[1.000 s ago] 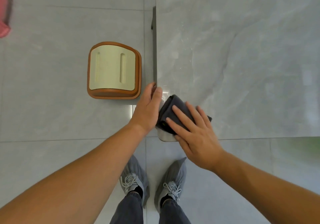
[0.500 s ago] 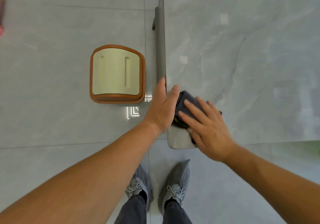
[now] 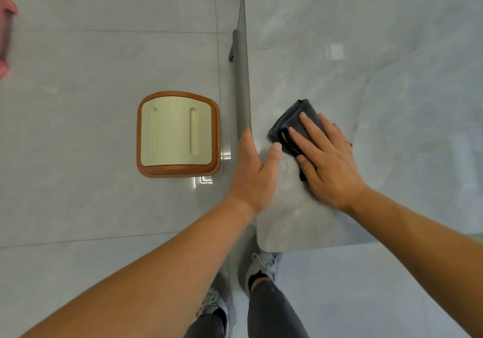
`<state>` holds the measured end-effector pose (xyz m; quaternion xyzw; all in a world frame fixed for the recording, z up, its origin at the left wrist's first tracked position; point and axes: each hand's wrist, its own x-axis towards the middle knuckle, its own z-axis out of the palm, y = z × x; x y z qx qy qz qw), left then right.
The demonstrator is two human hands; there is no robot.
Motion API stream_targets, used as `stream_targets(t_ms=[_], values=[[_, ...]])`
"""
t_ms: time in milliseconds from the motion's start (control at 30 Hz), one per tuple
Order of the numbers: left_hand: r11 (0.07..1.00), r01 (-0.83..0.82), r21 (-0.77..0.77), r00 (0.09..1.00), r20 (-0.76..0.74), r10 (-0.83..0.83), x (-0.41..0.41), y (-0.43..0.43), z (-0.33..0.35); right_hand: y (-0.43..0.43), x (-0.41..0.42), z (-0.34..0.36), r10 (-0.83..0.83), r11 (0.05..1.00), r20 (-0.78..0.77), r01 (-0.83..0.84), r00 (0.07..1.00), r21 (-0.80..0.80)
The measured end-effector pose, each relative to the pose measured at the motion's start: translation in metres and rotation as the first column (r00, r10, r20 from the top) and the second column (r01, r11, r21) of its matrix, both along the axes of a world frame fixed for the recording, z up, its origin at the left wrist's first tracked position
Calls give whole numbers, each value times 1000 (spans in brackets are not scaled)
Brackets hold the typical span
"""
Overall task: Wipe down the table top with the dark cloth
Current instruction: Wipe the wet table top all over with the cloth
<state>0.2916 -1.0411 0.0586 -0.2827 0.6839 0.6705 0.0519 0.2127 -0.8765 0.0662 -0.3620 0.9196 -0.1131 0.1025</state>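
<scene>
A grey marble-look table top (image 3: pixel 366 50) fills the right half of the view, with its rounded near-left corner low in the middle. A folded dark cloth (image 3: pixel 290 123) with a yellow-edged tag lies on it near the left edge. My right hand (image 3: pixel 324 160) presses flat on the cloth with straight, spread fingers. My left hand (image 3: pixel 257 167) rests on the table's left edge just left of the cloth, thumb on top, fingers straight along the side.
A stool with a cream seat and brown rim (image 3: pixel 177 134) stands on the tiled floor left of the table. A dark table leg (image 3: pixel 241 81) runs along the left edge. A pink object (image 3: pixel 6 37) sits at the far left. My shoes (image 3: pixel 261 267) are below the corner.
My right hand has pushed the cloth farther onto the table, away from the near corner. The left hand stays on the table edge. My view has moved closer over the table.
</scene>
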Motion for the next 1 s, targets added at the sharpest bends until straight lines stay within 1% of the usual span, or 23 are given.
stream_targets(t_ms=[100,233,333,467,567,667,733,800,900,967,1000], values=[[998,-30,-63,1000,-4,30,-18,-5,-3,-14,-41,-3,39,999,-5,-39,999,4],[995,-37,-96,999,8,37,-46,-15,-1,-55,-111,-1,-92,995,0,92,996,-26],[995,-38,-96,998,48,43,-65,-20,-3,-58,-113,-2,-134,990,23,134,991,-43],[984,-19,-177,998,59,30,-82,-22,3,-43,-103,-1,-53,998,23,53,998,-32],[971,-28,-239,997,64,44,-86,-20,1,-53,-140,0,9,1000,25,-9,1000,-6],[957,-31,-288,996,73,55,-89,-21,-3,-81,-180,2,-29,999,36,29,999,-20],[950,-35,-311,994,88,66,-96,-26,-5,-92,-190,3,-52,998,44,53,998,-23],[953,-38,-299,992,101,72,-106,-31,-5,-88,-183,2,-14,1000,33,15,999,-26],[960,-39,-279,993,97,68,-118,-36,-2,-71,-175,-1,107,994,20,-107,994,-17],[961,-27,-277,992,111,60,-120,-37,-1,-70,-190,-3,158,987,32,-158,987,-8],[957,-18,-289,991,119,55,-120,-37,-1,-75,-201,-2,157,988,28,-157,987,-10]])
